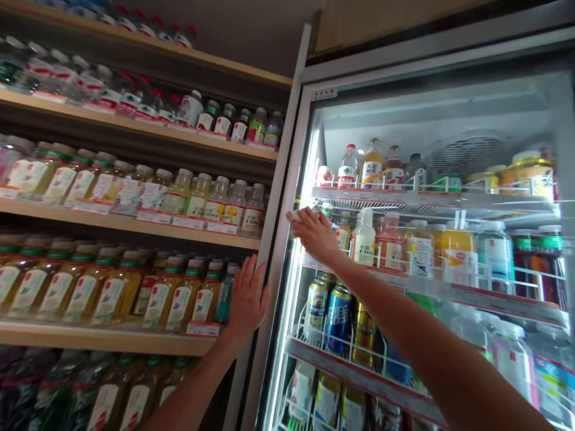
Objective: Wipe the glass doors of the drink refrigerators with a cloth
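My right hand [315, 233] reaches up to the left edge of the fridge's glass door. Its fingers press a small white cloth [293, 216] against the grey door frame [302, 149]; most of the cloth is hidden under the fingers. Lower and to the left, my left hand [248, 297] is raised with fingers spread and nothing in it. It is beside the fridge's side edge, in front of the end of a bottle shelf; whether the palm touches the edge I cannot tell.
Wooden shelves [135, 220] with rows of drink bottles fill the left side. Behind the glass, lit wire racks [494, 293] hold bottles and cans, among them a blue can [338, 320]. A cardboard box [386, 24] rests on top of the fridge.
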Available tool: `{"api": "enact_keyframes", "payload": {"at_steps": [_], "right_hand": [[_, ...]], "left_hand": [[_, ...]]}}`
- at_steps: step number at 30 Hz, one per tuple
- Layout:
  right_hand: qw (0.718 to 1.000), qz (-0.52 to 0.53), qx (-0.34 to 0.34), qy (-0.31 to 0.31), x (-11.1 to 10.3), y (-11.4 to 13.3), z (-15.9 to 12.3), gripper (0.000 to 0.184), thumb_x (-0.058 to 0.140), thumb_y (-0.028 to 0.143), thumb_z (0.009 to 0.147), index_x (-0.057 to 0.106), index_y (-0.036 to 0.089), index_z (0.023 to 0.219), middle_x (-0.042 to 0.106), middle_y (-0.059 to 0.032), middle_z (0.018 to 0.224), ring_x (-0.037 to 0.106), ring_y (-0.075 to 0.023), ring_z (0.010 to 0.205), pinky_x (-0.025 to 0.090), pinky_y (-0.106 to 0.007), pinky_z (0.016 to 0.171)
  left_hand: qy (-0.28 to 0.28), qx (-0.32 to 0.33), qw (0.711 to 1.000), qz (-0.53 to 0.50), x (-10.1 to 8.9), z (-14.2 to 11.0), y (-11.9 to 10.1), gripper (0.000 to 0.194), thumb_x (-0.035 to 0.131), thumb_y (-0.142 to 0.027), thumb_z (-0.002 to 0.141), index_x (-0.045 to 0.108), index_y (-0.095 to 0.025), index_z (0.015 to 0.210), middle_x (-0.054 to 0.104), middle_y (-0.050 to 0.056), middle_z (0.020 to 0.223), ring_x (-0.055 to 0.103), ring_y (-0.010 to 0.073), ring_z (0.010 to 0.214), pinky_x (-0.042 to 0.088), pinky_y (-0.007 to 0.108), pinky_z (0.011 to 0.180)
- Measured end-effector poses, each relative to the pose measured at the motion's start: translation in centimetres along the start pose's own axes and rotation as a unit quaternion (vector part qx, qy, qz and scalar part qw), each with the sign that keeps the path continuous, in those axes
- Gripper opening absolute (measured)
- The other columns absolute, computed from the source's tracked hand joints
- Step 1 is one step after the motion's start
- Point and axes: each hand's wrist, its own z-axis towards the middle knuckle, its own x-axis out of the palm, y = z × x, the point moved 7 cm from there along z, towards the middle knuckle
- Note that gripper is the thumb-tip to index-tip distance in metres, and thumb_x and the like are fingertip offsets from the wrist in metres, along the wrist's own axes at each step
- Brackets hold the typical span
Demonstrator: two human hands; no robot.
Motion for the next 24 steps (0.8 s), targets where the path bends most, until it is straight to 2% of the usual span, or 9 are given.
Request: {"api": "enact_keyframes", "payload": {"at_steps": [4,6,8,12,14,17,21,23,24], "right_hand": [[0.99,0.062,-0.114,0.053,3.6,8.6,-9.7,0.041,0.043,0.017,0.085,0.047,0.025,0.125,0.041,-0.0037,0.138,0.027,-0.0228,0.132,0.022,-0.044,0.107],[0.978,0.089,-0.17,0.082,4.2,10.5,-12.8,0.039,0.047,0.019,0.083,0.05,0.024,0.122,0.043,-0.0028,0.137,0.029,-0.021,0.131,0.022,-0.042,0.107],[0.977,0.087,-0.172,0.089,3.5,9.1,-12.7,0.043,0.05,0.019,0.082,0.048,0.025,0.124,0.043,-0.0026,0.137,0.03,-0.0211,0.131,0.021,-0.043,0.107],[1.0,0.011,0.011,0.005,-0.2,0.3,-7.0,0.046,0.048,0.02,0.083,0.043,0.025,0.129,0.038,-0.0064,0.141,0.025,-0.0267,0.133,0.018,-0.051,0.107],[0.998,-0.002,0.061,-0.023,-1.3,-1.7,-6.0,0.044,0.046,0.022,0.085,0.044,0.025,0.128,0.036,-0.0074,0.141,0.023,-0.0278,0.134,0.018,-0.052,0.106],[0.999,0.035,-0.009,0.004,0.1,2.5,-9.8,0.044,0.049,0.019,0.083,0.046,0.026,0.127,0.038,-0.0048,0.14,0.025,-0.026,0.133,0.02,-0.05,0.106],[0.98,0.108,-0.162,0.05,3.0,11.9,-20.0,0.033,0.049,0.024,0.084,0.054,0.024,0.117,0.048,-0.0022,0.133,0.033,-0.0208,0.129,0.028,-0.042,0.104],[0.969,0.123,-0.206,0.061,3.0,13.0,-22.8,0.029,0.046,0.026,0.086,0.056,0.024,0.114,0.05,0.0002,0.131,0.036,-0.0181,0.127,0.03,-0.038,0.103],[0.97,0.119,-0.205,0.063,2.5,12.0,-22.9,0.03,0.044,0.026,0.087,0.054,0.025,0.115,0.049,0.0013,0.131,0.036,-0.0173,0.127,0.03,-0.038,0.104]], "left_hand": [[0.005,-0.018,1.0,-0.006,-0.1,-1.5,0.5,0.047,0.041,-0.027,0.087,0.036,-0.016,0.132,0.032,0.015,0.143,0.024,0.0262,0.135,0.027,0.047,0.106],[0.007,-0.033,0.999,-0.007,-0.1,-1.9,0.6,0.047,0.041,-0.027,0.087,0.036,-0.017,0.132,0.032,0.014,0.142,0.024,0.0259,0.134,0.027,0.047,0.106],[0.011,-0.039,0.999,-0.007,-0.1,-1.9,0.3,0.046,0.04,-0.027,0.087,0.036,-0.017,0.131,0.032,0.014,0.143,0.024,0.0257,0.135,0.027,0.047,0.106],[0.02,-0.032,0.999,-0.007,0.2,-1.8,-1.2,0.043,0.039,-0.025,0.087,0.038,-0.015,0.13,0.032,0.015,0.142,0.023,0.0253,0.135,0.028,0.047,0.106],[0.021,-0.029,0.999,-0.006,0.3,-1.9,-2.0,0.043,0.039,-0.025,0.088,0.038,-0.015,0.129,0.033,0.015,0.142,0.023,0.0248,0.135,0.029,0.047,0.105],[0.022,-0.041,0.999,-0.009,0.5,-2.3,-2.9,0.043,0.037,-0.024,0.088,0.037,-0.015,0.13,0.032,0.015,0.142,0.022,0.0243,0.135,0.029,0.047,0.106],[0.041,-0.048,0.998,-0.022,0.8,-3.0,-4.0,0.045,0.037,-0.026,0.088,0.034,-0.015,0.132,0.03,0.016,0.143,0.022,0.0257,0.135,0.029,0.05,0.105],[0.046,-0.044,0.998,-0.025,1.0,-3.4,-4.5,0.045,0.038,-0.025,0.088,0.034,-0.016,0.132,0.03,0.016,0.143,0.022,0.0262,0.135,0.028,0.051,0.105],[0.047,-0.043,0.998,-0.027,1.1,-3.5,-4.8,0.045,0.038,-0.025,0.088,0.034,-0.015,0.132,0.03,0.017,0.143,0.022,0.0262,0.135,0.027,0.051,0.105]]}}
